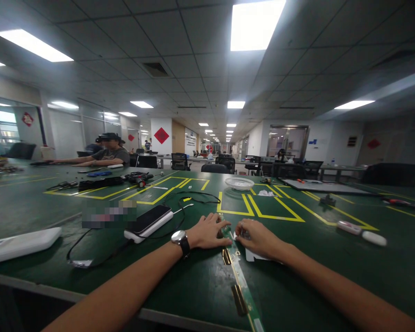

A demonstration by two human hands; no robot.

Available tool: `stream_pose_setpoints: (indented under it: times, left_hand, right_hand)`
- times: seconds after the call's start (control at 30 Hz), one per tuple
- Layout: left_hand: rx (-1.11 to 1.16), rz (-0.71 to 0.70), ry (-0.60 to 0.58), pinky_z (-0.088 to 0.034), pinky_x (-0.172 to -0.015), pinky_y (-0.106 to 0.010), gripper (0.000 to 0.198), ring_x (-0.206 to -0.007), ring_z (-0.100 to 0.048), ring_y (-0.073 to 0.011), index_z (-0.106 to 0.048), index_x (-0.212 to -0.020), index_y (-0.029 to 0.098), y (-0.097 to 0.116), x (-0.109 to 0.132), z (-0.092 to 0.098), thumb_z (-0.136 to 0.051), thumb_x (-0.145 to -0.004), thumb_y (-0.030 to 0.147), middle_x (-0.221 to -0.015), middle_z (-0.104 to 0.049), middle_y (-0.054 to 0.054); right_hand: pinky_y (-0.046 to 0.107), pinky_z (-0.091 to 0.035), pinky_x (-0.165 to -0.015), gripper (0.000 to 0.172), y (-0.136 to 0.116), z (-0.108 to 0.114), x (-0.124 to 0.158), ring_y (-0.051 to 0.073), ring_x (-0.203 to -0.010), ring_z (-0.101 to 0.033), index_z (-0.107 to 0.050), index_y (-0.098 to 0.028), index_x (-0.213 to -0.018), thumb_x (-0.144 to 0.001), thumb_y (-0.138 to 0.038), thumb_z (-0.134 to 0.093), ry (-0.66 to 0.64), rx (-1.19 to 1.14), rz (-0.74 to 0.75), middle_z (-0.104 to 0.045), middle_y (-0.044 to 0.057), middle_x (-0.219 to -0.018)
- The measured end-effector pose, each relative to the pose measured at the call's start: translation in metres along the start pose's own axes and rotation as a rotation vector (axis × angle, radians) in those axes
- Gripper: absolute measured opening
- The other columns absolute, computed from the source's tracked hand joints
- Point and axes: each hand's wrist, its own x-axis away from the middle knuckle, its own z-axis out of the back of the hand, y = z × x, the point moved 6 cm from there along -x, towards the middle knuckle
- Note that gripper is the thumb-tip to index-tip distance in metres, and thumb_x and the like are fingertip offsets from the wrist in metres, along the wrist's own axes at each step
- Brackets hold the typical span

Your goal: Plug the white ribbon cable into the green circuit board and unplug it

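A long, narrow green circuit board strip with gold-brown flexible tabs along its left side lies on the table, running from the near edge to between my hands. My left hand, wearing a watch, rests on the strip's far end with fingers and thumb apart, and covers part of it. Just right of the strip, my right hand is closed in a pinch at the board's edge. A small whitish bit shows at its fingertips, too small to name. Under that hand lies a flat white piece, partly hidden.
On the green table with yellow tape outlines, a phone lies on a white block, with black cables nearby. Beyond stands a white basket. Two small rounded objects lie right; a person sits far left.
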Motion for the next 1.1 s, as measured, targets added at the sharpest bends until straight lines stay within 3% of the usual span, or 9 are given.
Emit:
stream_pose_setpoints:
  times: [0.23,0.57,0.9,1.1]
  left_hand:
    - [0.033,-0.051,0.016,-0.038,-0.099,-0.052,0.062,-0.121,-0.046,-0.0341,-0.045,-0.142,0.031,0.0004,-0.0015,-0.0003,-0.053,-0.090,0.063,-0.130,-0.051,-0.011]
    - [0.083,-0.103,-0.008,-0.040,-0.098,-0.048,0.069,-0.121,-0.047,-0.0326,-0.035,-0.148,0.027,0.0008,-0.0048,-0.0007,-0.055,-0.091,0.058,-0.129,-0.051,-0.012]
    - [0.083,-0.135,-0.011,-0.041,-0.098,-0.050,0.068,-0.120,-0.048,-0.0320,-0.034,-0.149,0.025,0.0028,-0.0040,0.0010,-0.052,-0.092,0.059,-0.129,-0.053,-0.013]
    - [0.151,-0.116,-0.033,-0.035,-0.103,-0.055,0.078,-0.126,-0.044,-0.0343,-0.022,-0.154,0.026,-0.0007,-0.0040,0.0005,-0.054,-0.091,0.059,-0.139,-0.048,-0.014]
  right_hand:
    - [0.028,-0.042,-0.071,0.009,0.0014,-0.0018,-0.0020,0.018,-0.079,-0.058,-0.065,-0.019,-0.092,-0.086,-0.023,-0.061,-0.004,-0.007,0.087,-0.064,0.004,-0.085]
    - [0.027,-0.043,-0.072,0.007,0.0038,-0.0019,-0.0057,0.016,-0.078,-0.060,-0.065,-0.018,-0.085,-0.087,-0.024,-0.063,-0.036,-0.123,0.144,-0.067,0.002,-0.084]
    - [0.026,-0.043,-0.071,0.008,0.0035,-0.0008,-0.0035,0.016,-0.077,-0.060,-0.067,-0.019,-0.085,-0.088,-0.025,-0.064,-0.006,-0.126,0.125,-0.068,0.002,-0.083]
    - [0.029,-0.046,-0.079,0.010,0.0035,-0.0007,-0.0039,0.018,-0.084,-0.062,-0.069,-0.019,-0.087,-0.090,-0.026,-0.062,-0.014,-0.116,0.176,-0.070,0.003,-0.087]
